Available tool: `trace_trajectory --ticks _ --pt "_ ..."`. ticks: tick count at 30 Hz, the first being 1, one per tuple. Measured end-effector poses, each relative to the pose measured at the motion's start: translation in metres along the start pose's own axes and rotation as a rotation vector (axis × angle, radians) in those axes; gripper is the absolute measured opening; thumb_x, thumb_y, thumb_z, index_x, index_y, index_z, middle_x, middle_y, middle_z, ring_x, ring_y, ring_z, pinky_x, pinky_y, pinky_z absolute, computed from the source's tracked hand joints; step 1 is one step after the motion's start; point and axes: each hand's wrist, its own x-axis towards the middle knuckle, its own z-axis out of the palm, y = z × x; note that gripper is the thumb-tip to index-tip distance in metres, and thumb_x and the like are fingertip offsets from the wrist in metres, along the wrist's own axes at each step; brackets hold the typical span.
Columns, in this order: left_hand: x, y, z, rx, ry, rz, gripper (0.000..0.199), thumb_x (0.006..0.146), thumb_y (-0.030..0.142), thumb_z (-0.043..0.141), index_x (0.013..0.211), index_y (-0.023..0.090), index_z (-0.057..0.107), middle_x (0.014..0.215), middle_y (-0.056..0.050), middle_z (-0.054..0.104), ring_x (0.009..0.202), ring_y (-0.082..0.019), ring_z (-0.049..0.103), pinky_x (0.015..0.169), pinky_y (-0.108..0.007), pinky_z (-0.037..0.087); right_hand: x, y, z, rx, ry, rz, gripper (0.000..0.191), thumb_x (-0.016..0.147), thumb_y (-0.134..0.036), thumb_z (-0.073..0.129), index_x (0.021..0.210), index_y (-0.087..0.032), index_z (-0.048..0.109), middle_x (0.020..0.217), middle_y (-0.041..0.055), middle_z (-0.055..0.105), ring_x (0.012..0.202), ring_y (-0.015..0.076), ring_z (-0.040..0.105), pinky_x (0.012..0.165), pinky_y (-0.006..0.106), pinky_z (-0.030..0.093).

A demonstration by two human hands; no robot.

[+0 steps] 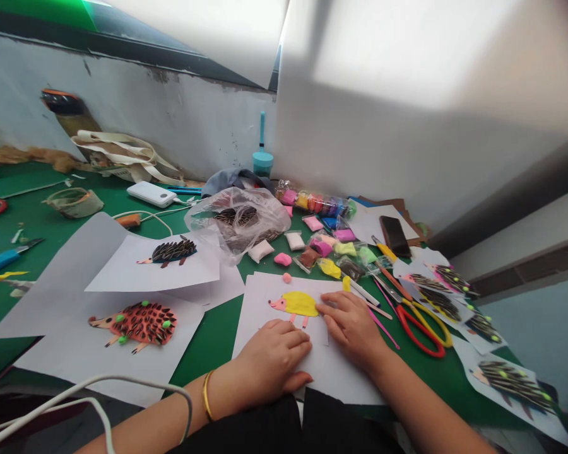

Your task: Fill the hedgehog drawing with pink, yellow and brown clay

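Observation:
A yellow clay hedgehog [300, 304] with a pink face and pink legs lies on a sheet of white paper [255, 296]. My right hand [353, 328] rests on the sheet, its extended fingertips touching the hedgehog's right end. Below the hedgehog, my left hand [274, 356] lies on the paper with its fingers stretched and thumb apart, apparently holding nothing. A small pink clay ball [286, 277] sits above the hedgehog. Close to my right hand are a small yellow clay piece [346, 283] and a white pen [363, 292].
Several clay packets [331, 268] and a plastic bag of seeds [239, 221] lie behind. Scissors [421, 328] and finished hedgehog pictures [511, 384] are at right. A red hedgehog picture [139, 323], a craft knife [9, 257] and a white cable [94, 384] occupy the left.

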Motion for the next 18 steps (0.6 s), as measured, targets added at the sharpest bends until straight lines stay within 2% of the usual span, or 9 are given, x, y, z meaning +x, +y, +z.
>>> trace_trajectory --ticks 6,12,18 --pt "-0.0005 -0.0005 0.0011 0.003 0.017 0.008 0.041 0.083 0.044 0.068 0.114 0.019 0.061 0.114 -0.009 0.068 0.102 -0.026 0.06 0.091 -0.041 0.045 -0.0008 0.0053 0.0017 0.023 0.055 -0.011 0.031 0.094 -0.023 0.049 0.114 -0.027 0.071 0.119 0.0072 0.066 0.113 0.0266 0.056 0.095 0.047 0.045" --pt "-0.0004 -0.0003 0.0004 0.0 0.006 0.001 0.042 0.083 0.045 0.068 0.115 0.018 0.061 0.115 -0.008 0.067 0.102 -0.025 0.06 0.091 -0.04 0.045 -0.001 0.0033 0.0008 0.033 0.019 -0.006 0.029 0.093 -0.024 0.05 0.108 -0.028 0.074 0.118 0.0064 0.067 0.113 0.0274 0.055 0.095 0.048 0.045" --pt "0.0005 0.0 -0.0015 0.004 0.007 0.006 0.041 0.083 0.045 0.067 0.115 0.019 0.061 0.114 -0.008 0.068 0.101 -0.024 0.06 0.09 -0.04 0.046 -0.0015 0.005 0.0005 0.032 0.061 -0.005 0.029 0.093 -0.023 0.049 0.107 -0.027 0.075 0.117 0.0065 0.068 0.112 0.0266 0.057 0.095 0.048 0.046"
